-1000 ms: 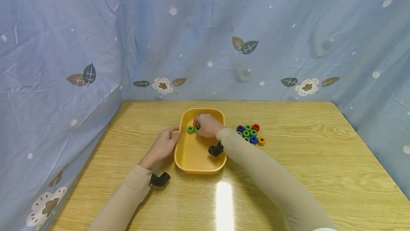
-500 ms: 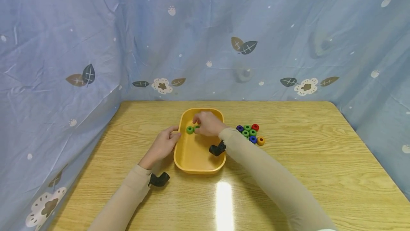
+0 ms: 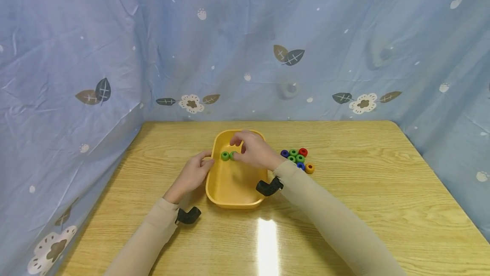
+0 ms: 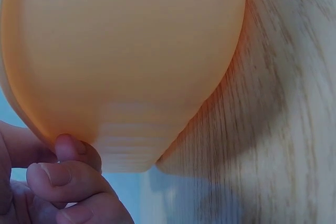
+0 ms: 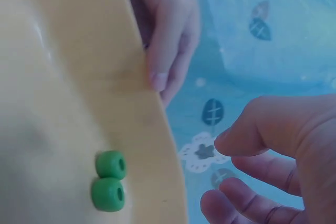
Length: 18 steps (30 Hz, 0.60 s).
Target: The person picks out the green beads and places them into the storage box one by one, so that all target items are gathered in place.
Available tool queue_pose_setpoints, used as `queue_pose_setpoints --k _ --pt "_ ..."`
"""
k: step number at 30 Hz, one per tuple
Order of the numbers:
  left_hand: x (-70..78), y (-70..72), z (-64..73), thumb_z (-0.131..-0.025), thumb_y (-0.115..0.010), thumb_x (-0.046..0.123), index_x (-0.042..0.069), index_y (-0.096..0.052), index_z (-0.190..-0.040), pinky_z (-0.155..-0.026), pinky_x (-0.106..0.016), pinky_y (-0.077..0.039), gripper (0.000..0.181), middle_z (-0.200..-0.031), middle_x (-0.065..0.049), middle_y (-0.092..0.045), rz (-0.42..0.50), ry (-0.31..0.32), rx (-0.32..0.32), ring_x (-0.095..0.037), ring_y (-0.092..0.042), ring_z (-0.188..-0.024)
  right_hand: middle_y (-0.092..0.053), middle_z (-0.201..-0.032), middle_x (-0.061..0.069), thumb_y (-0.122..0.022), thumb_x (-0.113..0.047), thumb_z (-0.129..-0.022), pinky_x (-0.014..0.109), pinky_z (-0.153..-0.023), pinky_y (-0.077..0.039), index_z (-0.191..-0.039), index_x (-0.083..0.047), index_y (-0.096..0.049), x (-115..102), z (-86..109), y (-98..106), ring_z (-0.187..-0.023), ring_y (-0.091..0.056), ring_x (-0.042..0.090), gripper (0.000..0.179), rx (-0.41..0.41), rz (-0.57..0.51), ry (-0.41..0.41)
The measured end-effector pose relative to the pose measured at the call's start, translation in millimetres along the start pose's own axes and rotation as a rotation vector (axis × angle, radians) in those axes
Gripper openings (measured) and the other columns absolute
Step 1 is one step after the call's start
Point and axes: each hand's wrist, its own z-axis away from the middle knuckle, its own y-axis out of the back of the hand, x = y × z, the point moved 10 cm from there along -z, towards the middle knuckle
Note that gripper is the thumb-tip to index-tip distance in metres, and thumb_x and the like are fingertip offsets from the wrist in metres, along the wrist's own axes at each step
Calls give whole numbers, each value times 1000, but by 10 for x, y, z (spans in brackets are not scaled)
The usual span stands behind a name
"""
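Observation:
A yellow plastic tray (image 3: 208, 191) stands on the wooden table. My left hand (image 3: 191, 174) holds its left rim; the left wrist view shows curled fingertips (image 4: 58, 174) at the tray's edge. Two green beads (image 5: 111, 164) with holes lie side by side in the far left part of the tray, touching each other. My right hand (image 3: 255, 152) hovers over the tray just right of these beads, fingers parted and relaxed. In the right wrist view nothing sits between its thumb and fingers.
Right of the tray lies a cluster of several beads, with a red bead (image 3: 303, 152), an orange bead (image 3: 309, 168), a purple bead (image 3: 284, 153) and green and blue ones. My right forearm (image 3: 329, 212) partly covers it. A patterned blue cloth (image 3: 245, 55) hangs behind the table.
My right hand has let go of the second green bead, spread its fingers and drawn slightly up and to the right. The left hand stays at the rim.

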Motion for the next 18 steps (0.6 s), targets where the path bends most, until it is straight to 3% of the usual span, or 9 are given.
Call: queue_pose_setpoints --k 4,7,18 --pt "9 10 2 -113 -44 25 3 -46 -153 -63 -31 -51 46 -113 -20 -75 1 -4 14 -16 -68 -75 -63 -115 6 -74 -12 -95 33 -83 -55 -119 -9 -67 -48 135 97 -90 -63 20 25 27 -40 13" --pt "-5 9 1 -113 -45 24 2 -46 -153 -71 -33 -55 46 -122 -22 -73 2 -7 19 -21 -73 -91 -63 -118 6 -72 -12 -95 35 -84 -55 -119 -9 -66 -45 244 161 -93 -62 21 25 43 -77 8" --pt "-15 29 2 -113 -45 26 2 -44 -154 -70 -34 -54 48 -123 -22 -73 -27 -9 21 -21 -73 -91 -64 -115 7 -70 -4 -92 37 -74 -56 -115 -8 -67 85 658 492 -92 -62 23 24 191 -90 36"
